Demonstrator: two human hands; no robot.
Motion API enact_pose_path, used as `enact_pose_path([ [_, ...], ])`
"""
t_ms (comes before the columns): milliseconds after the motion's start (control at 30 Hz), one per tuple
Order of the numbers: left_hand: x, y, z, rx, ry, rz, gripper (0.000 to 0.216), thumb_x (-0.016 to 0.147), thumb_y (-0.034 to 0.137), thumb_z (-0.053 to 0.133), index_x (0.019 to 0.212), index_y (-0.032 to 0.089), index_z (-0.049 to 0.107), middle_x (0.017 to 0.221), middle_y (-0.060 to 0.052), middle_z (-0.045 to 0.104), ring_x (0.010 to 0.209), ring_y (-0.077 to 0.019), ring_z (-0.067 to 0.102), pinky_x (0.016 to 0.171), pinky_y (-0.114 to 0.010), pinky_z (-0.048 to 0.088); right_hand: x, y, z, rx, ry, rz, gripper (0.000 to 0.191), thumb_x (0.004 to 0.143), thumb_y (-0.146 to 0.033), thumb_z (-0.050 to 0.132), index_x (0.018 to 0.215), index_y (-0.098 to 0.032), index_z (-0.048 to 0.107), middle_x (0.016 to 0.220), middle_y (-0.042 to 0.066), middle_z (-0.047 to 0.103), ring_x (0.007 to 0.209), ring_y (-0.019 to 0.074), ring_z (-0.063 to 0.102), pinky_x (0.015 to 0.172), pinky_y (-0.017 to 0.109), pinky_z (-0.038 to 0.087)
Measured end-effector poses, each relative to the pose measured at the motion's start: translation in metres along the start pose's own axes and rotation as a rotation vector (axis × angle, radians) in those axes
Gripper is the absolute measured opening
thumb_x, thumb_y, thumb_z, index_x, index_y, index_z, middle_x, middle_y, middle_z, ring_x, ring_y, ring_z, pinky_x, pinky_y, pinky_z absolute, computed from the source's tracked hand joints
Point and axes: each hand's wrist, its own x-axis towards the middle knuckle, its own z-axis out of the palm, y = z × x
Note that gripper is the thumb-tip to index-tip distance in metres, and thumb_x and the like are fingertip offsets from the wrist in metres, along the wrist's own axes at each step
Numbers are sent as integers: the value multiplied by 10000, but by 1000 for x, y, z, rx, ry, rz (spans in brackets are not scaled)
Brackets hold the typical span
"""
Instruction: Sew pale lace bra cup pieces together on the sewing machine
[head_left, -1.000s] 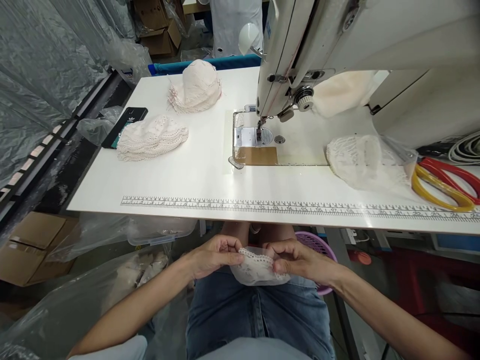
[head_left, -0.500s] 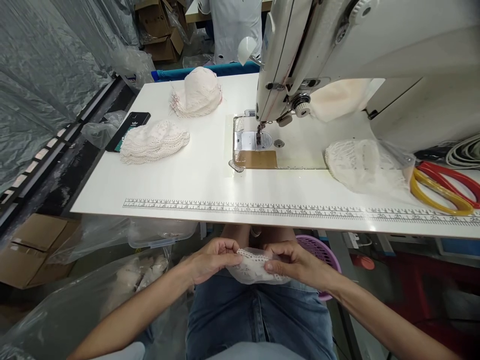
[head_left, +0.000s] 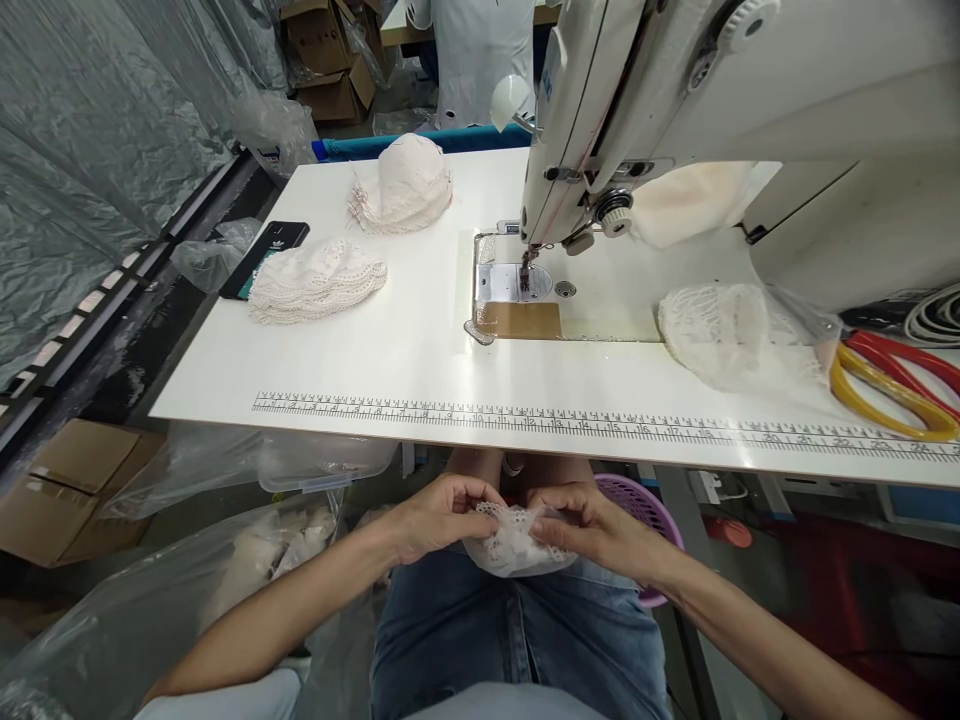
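Over my lap, below the table's front edge, a piece of white lace fabric point(head_left: 517, 550) is stretched between both hands. My left hand point(head_left: 450, 520) pinches its left end between thumb and fingers. At the other end, my right hand point(head_left: 574, 520) grips the lace with the thumb on top. The scalloped, holed edge faces up between the hands, and the sheer part hangs below. On the table lie a stack of white lace pieces point(head_left: 319, 283) and a pale fabric pile point(head_left: 405, 188). More white lace point(head_left: 731, 330) rests to the right of the sewing machine point(head_left: 577, 180).
Red and yellow scissors point(head_left: 892, 385) lie at the table's right. A printed ruler point(head_left: 480, 415) runs along the front edge of the white table point(head_left: 390, 355). A purple basket point(head_left: 641, 510) stands under it, and a plastic bag point(head_left: 187, 590) sits at my left. A person point(head_left: 484, 60) is beyond.
My left hand has moved slightly right, towards my right hand, and the lace between them is more bunched. The view has shifted a little.
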Motion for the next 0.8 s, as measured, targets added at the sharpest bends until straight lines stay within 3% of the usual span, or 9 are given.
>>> enact_pose_path([
  [200,-4,3,-7,-60,98,28,263,517,69,542,749,114,660,701,-10,591,666,-106,501,606,-201,367,1,2,-6,-13,36,-23,297,820,-434,582,705,-160,579,639,-17,469,589,107,400,538,233,280],
  [400,-7,8,-2,-52,71,11,265,645,294,673,828,105,638,748,-20,575,718,-120,503,681,-230,375,-2,4,-8,-34,71,-10,328,846,-450,537,694,-160,555,653,-9,466,616,119,415,560,242,306],
  [533,-2,2,4,13,144,16,335,626,396,737,693,106,583,645,22,504,631,-84,439,606,-211,329,-3,5,-9,-66,61,-2,321,842,-451,540,708,-161,557,663,-3,477,626,124,423,563,245,314],
  [800,2,-10,3,-3,209,136,350,574,362,784,717,104,596,652,11,557,622,-90,475,610,-215,372,-2,10,-9,-55,91,10,330,843,-460,533,704,-161,552,664,-9,469,631,121,413,572,240,317],
])
